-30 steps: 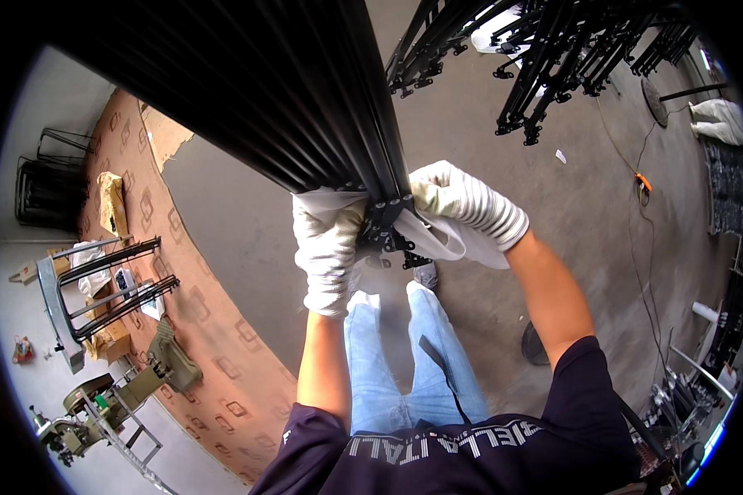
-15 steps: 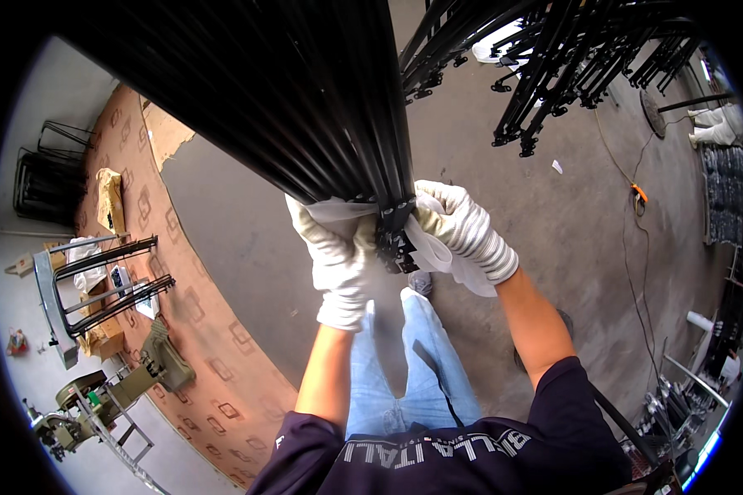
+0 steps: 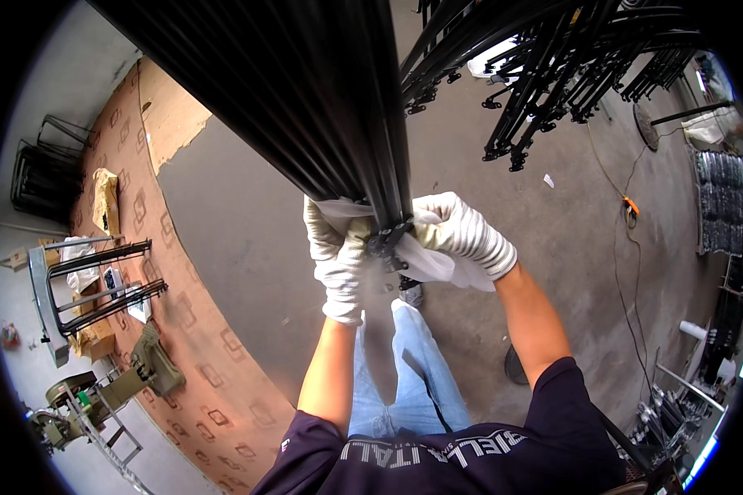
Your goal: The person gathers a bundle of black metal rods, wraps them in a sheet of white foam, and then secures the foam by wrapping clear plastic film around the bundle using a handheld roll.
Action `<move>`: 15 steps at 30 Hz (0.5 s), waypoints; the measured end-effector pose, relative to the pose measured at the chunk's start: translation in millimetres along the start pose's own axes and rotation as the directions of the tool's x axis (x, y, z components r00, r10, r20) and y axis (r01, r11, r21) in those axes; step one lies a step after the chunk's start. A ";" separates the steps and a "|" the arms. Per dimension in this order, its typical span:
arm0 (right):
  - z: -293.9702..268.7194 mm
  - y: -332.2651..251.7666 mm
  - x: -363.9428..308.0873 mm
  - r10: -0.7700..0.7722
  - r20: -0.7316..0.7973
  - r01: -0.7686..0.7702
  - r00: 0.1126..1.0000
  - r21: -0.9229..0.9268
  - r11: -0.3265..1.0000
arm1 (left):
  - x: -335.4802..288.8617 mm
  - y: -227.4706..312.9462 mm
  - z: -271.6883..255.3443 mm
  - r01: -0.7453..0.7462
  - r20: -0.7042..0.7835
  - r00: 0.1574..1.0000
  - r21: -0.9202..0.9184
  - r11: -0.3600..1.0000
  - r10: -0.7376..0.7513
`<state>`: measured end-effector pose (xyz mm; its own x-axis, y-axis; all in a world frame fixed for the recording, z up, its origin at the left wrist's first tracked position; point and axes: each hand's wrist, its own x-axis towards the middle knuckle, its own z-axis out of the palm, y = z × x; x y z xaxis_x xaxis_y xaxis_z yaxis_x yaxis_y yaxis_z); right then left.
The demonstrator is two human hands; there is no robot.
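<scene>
Black rod bundle (image 3: 322, 107) held upright before me, its lower end at chest height between both gloved hands. Left hand (image 3: 338, 256) and right hand (image 3: 454, 235): each grip closed on the white cloth (image 3: 429, 262) wrapped round the bundle's end. Small black clamp (image 3: 388, 235) there, detail unclear. Bundle's top cut off by frame. Tan package (image 3: 105, 198) on patterned floor, far left. Black frames (image 3: 553, 66) stacked upper right, tangled.

Both gloved hands, left hand (image 3: 338, 256) and right hand (image 3: 454, 231), grip black tube bundle (image 3: 338, 107).
</scene>
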<state>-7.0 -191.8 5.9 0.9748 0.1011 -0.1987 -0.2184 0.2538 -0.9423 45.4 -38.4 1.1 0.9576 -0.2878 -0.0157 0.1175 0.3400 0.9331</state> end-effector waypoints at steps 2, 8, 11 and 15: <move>6.1 -5.2 1.2 -0.003 0.003 0.003 1.000 -0.138 0.990 | 0.8 3.9 -1.1 0.049 0.046 0.998 -0.136 0.989 -0.043; 24.7 -10.6 -5.2 -0.060 -0.161 -0.026 0.985 -0.484 0.875 | -9.5 38.1 8.1 0.081 0.144 0.979 0.389 0.918 -0.147; 44.6 -12.6 -14.4 -0.040 -0.321 -0.093 0.946 -0.389 0.917 | -6.0 49.4 36.7 0.126 0.012 0.990 0.369 0.921 -0.140; 53.4 16.6 -21.5 -0.078 -0.433 -0.006 0.898 -0.190 0.982 | -4.5 29.9 39.3 -0.012 -0.161 0.981 0.503 0.864 0.108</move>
<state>-34.0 -138.4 9.0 0.9120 -0.3454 -0.2214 -0.2118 0.0658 -0.9751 34.2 -62.2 43.1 0.9944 -0.1019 0.0273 -0.0428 -0.1527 0.9873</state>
